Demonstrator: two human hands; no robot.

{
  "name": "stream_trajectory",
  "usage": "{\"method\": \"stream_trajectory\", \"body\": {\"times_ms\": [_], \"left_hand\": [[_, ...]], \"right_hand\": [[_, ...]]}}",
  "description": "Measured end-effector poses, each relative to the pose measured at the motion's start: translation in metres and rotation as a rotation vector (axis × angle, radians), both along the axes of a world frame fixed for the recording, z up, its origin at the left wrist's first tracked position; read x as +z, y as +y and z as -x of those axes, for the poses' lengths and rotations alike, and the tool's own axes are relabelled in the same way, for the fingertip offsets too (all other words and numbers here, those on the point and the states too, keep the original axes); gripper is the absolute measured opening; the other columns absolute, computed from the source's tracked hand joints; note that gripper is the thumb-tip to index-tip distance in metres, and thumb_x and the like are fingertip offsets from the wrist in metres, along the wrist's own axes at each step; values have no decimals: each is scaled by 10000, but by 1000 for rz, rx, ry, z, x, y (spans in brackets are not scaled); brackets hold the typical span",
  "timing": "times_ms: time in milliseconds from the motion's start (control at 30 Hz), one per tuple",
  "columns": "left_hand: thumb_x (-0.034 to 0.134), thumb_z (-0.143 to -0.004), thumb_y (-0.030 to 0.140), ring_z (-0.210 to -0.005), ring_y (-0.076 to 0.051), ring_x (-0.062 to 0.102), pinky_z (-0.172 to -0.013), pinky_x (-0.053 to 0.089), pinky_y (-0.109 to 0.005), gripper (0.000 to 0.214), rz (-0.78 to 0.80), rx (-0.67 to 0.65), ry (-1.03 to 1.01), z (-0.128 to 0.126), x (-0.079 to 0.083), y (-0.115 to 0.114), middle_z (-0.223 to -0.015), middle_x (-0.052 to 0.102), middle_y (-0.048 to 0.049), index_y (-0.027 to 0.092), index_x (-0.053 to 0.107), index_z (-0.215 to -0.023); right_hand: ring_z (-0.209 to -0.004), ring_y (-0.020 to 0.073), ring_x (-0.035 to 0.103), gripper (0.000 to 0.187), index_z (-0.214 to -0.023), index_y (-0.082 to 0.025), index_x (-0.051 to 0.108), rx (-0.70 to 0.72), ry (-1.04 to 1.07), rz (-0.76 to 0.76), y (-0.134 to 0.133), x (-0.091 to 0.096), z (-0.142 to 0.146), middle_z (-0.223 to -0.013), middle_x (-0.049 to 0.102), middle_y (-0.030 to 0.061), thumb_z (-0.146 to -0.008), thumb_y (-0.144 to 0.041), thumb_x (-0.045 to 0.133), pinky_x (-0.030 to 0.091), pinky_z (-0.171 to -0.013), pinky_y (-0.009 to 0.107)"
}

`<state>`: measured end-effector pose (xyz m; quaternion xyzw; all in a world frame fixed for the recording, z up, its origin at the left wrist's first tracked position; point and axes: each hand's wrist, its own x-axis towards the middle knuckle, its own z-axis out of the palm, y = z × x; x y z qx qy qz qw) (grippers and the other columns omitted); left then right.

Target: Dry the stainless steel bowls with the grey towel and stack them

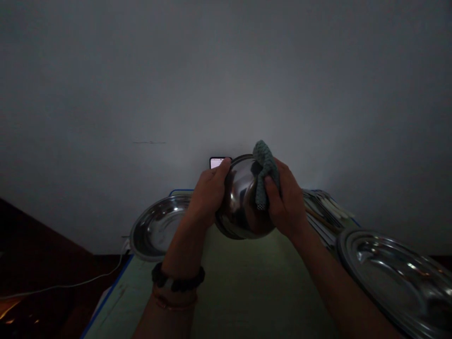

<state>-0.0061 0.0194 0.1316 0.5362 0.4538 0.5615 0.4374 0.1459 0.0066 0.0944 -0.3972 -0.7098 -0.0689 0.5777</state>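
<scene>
At the centre of the frame, a metal bowl (242,195) is held between the two hands, its rounded outside towards the camera. The left hand (209,192) clasps its left edge; the right hand (288,202) grips a grey-green cloth (265,164) (long axis roughly up and down) against the bowl's right side.

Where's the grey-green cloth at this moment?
In the head view, just right of centre: the cloth is in the right hand, against the right side of the metal bowl that the left hand holds.
</scene>
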Motion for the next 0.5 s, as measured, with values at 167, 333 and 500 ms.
{"method": "stream_trajectory", "body": {"times_ms": [167, 333, 500], "left_hand": [[554, -823, 411, -571, -113, 529, -571, 431, -218, 325, -102, -185, -102, -13, -15, 7, -604, 627, -1, 179, 623, -607], [581, -797, 488, -493, -105, 505, -466, 383, -213, 386, 17, -104, -54, -15, -13, 8, -539, 589, 1, 178, 608, -568], [628, -730, 585, -405, -93, 430, -385, 320, -224, 447, -20, 63, -60, 7, 5, 5, -465, 520, 21, 199, 560, -516]], "right_hand": [[-1228, 224, 493, 304, -1194, -232, 549, 39, -190, -57, -12, 6, 17, -1225, 626, 57, -920, -258, 421, 304, -1105, 483], [-1025, 224, 606, 259, -1052, -202, 574, -53, 21, 61, -9, 15, 0, -1058, 678, 92, -948, -326, 372, 468, -893, 410], [-663, 198, 586, 292, -867, -221, 570, -286, 6, 250, -5, 28, -40, -738, 651, 46, -943, -408, 358, 421, -593, 319]]}}
